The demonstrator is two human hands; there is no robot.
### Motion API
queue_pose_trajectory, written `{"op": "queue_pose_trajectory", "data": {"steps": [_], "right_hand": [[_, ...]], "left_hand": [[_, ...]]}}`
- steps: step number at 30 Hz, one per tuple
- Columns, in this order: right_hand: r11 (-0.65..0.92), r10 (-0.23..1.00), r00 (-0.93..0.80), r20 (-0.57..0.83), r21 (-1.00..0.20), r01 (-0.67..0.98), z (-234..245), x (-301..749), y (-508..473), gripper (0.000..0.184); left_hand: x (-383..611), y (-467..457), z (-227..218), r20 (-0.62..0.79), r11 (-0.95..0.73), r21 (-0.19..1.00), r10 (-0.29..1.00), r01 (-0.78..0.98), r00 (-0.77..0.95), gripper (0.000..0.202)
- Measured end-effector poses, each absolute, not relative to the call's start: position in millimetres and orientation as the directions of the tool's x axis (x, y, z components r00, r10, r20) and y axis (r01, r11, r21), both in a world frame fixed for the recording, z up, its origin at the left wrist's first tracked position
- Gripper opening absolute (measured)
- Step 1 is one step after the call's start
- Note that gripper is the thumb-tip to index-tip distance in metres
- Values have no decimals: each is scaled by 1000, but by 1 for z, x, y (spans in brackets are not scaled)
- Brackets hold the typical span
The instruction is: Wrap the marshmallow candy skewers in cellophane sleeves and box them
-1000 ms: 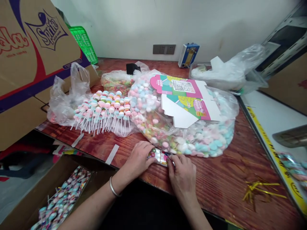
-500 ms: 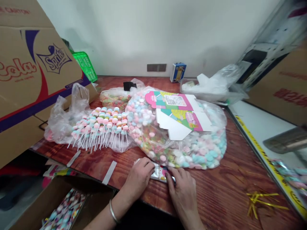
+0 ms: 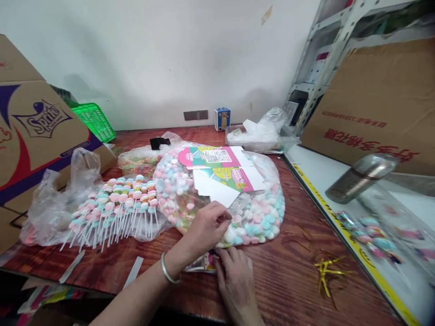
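One small packet (image 3: 203, 263) under right fingertips (image 3: 221, 255)

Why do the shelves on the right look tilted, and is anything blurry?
Head view: the wide lens bends the edges, so the metal shelf leans; the wrapped sweets at the right edge are smeared, while the left hand and the candy bag look sharp.

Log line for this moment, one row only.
left hand: fingertips on candy bag | right hand: holds small packet on table | lollipops: beside candy bag
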State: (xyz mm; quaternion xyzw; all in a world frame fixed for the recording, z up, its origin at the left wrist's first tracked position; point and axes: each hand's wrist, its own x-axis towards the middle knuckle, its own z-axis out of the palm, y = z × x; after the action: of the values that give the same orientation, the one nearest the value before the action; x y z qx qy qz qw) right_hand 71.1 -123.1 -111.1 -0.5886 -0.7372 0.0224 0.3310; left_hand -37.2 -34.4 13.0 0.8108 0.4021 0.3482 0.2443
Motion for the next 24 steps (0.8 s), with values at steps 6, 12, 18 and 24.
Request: {"op": "queue_pose_trajectory", "data": {"steps": [6, 12, 18, 24], "right_hand": [[264, 888, -2, 460, -505, 822, -107, 69, -126, 18], [260, 915, -40, 401, -512, 818, -102, 74, -126, 19], [248, 935, -57, 350, -529, 811, -103, 75, -127, 23], [223, 942, -107, 318, -355, 908, -87, 65, -128, 20]], "left_hand": [[30, -2, -13, 317, -723, 252, 690, 643, 651, 15], [37, 11, -13, 207, -733, 173, 680, 657, 704, 21], [-49, -60, 1, 317, -673, 426, 737, 605, 597, 19], [-113, -115, -34, 196, -513, 331, 858, 792, 474, 28]]}}
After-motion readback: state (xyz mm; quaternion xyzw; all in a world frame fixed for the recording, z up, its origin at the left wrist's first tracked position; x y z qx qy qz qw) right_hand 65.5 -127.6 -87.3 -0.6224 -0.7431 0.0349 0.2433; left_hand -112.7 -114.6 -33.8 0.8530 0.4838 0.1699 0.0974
